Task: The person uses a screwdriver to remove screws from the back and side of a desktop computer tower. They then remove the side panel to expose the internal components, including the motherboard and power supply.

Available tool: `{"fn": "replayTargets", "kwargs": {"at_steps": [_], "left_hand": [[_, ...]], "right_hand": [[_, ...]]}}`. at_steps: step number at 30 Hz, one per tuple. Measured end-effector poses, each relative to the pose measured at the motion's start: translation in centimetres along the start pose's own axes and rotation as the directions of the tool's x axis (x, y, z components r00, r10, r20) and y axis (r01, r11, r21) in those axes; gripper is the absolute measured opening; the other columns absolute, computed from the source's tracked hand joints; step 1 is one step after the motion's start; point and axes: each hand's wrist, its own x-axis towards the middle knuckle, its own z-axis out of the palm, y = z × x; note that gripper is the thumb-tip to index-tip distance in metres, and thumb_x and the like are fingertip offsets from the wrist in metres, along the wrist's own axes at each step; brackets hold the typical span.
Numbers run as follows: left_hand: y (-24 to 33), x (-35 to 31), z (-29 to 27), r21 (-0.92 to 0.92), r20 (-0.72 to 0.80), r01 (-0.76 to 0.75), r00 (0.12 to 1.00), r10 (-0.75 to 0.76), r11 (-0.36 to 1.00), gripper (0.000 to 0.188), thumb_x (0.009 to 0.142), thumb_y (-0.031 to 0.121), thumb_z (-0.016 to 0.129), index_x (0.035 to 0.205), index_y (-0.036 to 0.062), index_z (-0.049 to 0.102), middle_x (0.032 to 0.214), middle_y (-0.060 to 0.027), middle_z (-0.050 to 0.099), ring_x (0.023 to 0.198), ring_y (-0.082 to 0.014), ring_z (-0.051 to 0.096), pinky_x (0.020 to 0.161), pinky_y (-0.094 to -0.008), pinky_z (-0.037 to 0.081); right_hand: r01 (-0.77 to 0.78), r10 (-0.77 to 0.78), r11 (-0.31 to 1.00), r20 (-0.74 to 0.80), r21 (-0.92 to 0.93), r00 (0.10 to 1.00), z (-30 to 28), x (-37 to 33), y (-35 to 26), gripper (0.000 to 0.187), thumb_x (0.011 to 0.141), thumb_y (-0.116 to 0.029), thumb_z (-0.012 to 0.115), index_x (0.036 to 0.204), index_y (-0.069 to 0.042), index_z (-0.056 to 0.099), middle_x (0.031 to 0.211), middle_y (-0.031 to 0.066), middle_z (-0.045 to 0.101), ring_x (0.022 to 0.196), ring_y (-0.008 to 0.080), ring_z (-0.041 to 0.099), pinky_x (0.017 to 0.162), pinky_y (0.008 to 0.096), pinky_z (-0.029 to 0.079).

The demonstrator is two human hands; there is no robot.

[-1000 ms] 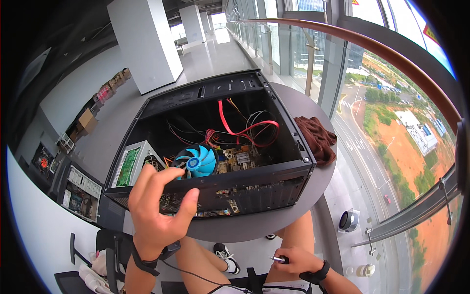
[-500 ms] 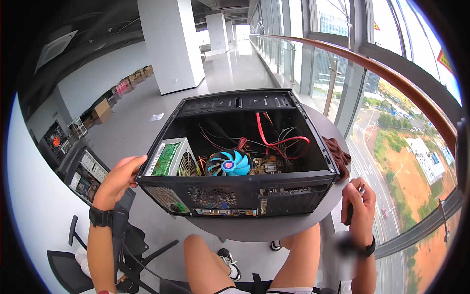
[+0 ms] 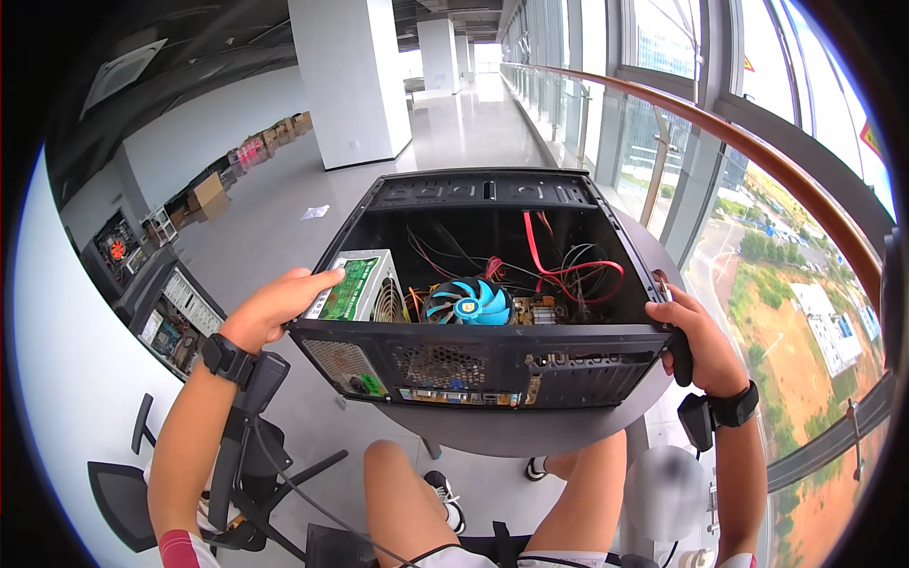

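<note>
An open black computer case (image 3: 492, 336) lies on its side on a round grey table (image 3: 454, 434). Inside it are a blue cooling fan (image 3: 471, 308), a power supply (image 3: 358, 287) with a green label, and loose red and black cables (image 3: 532, 256). My left hand (image 3: 279, 305) grips the case's near left corner, its thumb stretched over the edge by the power supply. At the near right corner, my right hand (image 3: 699, 336) is closed round a black-handled screwdriver (image 3: 682, 360), its fingers against the case. Part of the screwdriver is hidden by the hand.
Another opened computer case (image 3: 175, 312) stands to the left, with a black chair (image 3: 123, 492) nearer me. A window wall with a wooden handrail (image 3: 739, 142) runs along the right. A white column (image 3: 350, 85) rises beyond the table.
My right hand has come up and left to the case's right corner with the screwdriver. My left thumb now reaches farther over the left edge. The view has shifted slightly.
</note>
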Motion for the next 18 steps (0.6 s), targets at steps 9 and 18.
{"fn": "replayTargets", "kwargs": {"at_steps": [9, 18], "left_hand": [[-1.1, 0.9, 0.1, 0.047, -0.001, -0.149, 0.989, 0.149, 0.988, 0.037, 0.103, 0.035, 0.057, 0.095, 0.0, 0.068, 0.08, -0.0014, 0.068, 0.066, -0.0073, 0.062, 0.059, -0.0267, 0.048], [-2.1, 1.9, -0.1, 0.039, -0.007, -0.176, 0.984, 0.176, 0.984, 0.036, 0.104, 0.03, 0.055, 0.095, -0.002, 0.068, 0.08, -0.0014, 0.067, 0.065, -0.0084, 0.062, 0.06, -0.027, 0.049]], "right_hand": [[0.092, -0.073, 0.903, 0.062, -0.419, 0.995, -0.4, 5.4, -1.7, 0.069, 0.078, -0.029, 0.076, 0.131, 0.009, 0.054, 0.094, 0.0123, 0.066, 0.072, 0.0179, 0.064, 0.06, 0.0289, 0.05], [0.029, -0.042, 0.844, -0.013, -0.536, 0.999, 1.8, 5.4, -3.1, 0.067, 0.073, -0.008, 0.064, 0.137, 0.008, 0.047, 0.093, 0.0165, 0.064, 0.081, 0.0237, 0.064, 0.069, 0.0342, 0.05]]}}
